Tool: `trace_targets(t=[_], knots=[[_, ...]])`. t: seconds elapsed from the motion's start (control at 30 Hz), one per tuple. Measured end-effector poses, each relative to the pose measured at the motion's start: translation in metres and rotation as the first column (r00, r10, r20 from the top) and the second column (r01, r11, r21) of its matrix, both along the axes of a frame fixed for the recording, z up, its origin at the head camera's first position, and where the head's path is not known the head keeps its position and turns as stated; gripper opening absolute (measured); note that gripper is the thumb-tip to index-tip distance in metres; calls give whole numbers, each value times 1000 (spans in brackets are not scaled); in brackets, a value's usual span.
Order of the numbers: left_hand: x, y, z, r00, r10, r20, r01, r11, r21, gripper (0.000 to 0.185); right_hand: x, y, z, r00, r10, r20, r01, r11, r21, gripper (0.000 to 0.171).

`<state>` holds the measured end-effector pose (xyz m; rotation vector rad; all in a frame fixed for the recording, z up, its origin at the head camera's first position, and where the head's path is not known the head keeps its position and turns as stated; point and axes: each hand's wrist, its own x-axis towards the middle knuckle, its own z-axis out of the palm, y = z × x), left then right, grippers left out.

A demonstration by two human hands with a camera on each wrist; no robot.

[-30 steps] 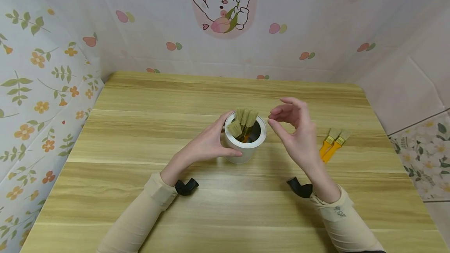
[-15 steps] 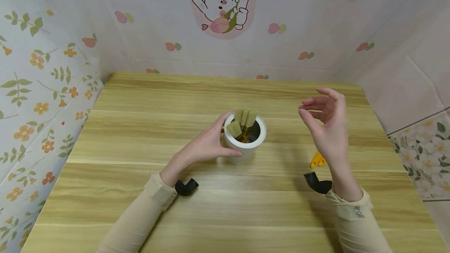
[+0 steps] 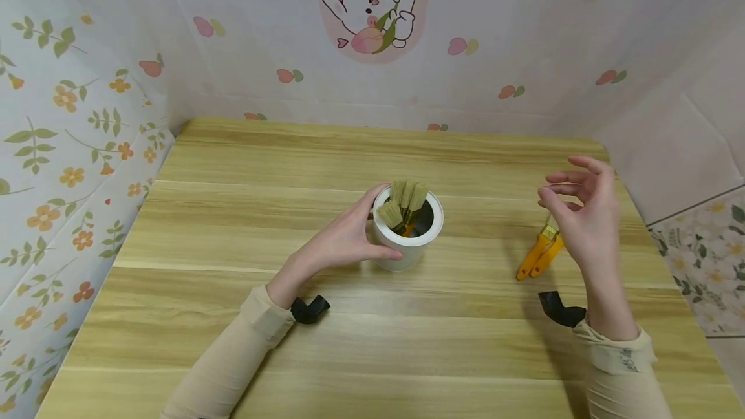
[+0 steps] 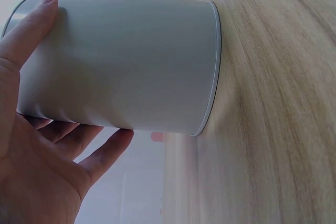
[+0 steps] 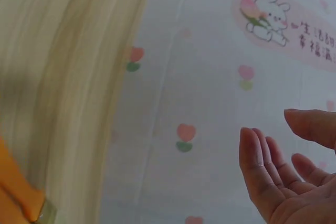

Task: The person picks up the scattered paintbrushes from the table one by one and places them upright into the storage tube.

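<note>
My left hand (image 3: 343, 238) grips a white can (image 3: 410, 256) standing upright on the table, thumb on the near side and fingers round the far side. In the left wrist view the can (image 4: 121, 66) shows its plain smooth wall and its base on the wood. Several paintbrushes (image 3: 405, 198) stand bristles up inside the can, leaning to its left and back. My right hand (image 3: 588, 218) hovers with nothing in it, thumb and fingers apart. Below and left of it lie two paintbrushes with orange handles (image 3: 538, 257), their bristles mostly hidden behind the hand.
The wooden table (image 3: 279, 167) runs back to a printed cloth wall (image 3: 233, 63) with a rabbit drawing. Floral cloth (image 3: 70, 180) bounds the left side, and more cloth stands to the right. Black curved pieces (image 3: 311, 309) sit at both wrists.
My right hand has moved away from the can to the right, passing over the two loose paintbrushes. My left hand and the can have stayed in place.
</note>
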<state>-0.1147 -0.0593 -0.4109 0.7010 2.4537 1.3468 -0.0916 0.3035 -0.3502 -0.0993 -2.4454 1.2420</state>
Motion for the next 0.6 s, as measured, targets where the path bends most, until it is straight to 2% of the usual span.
trace_targets(t=[0.17,0.3,0.47,0.6], knots=[[0,0,-1,1000,0,-2,0,1000,1,119,0,15,-13,993,-14,119,7,998,60,64],[-1,0,-1,1000,-3,-9,4,1000,8,119,2,24,-20,972,-15,235,-20,989,144,66],[-1,0,-1,1000,0,-4,0,1000,4,119,-2,35,-26,926,-14,377,-79,970,230,71],[-1,0,-1,1000,1,1,-1,1000,-1,119,-6,45,-34,869,-28,494,-117,958,260,77]])
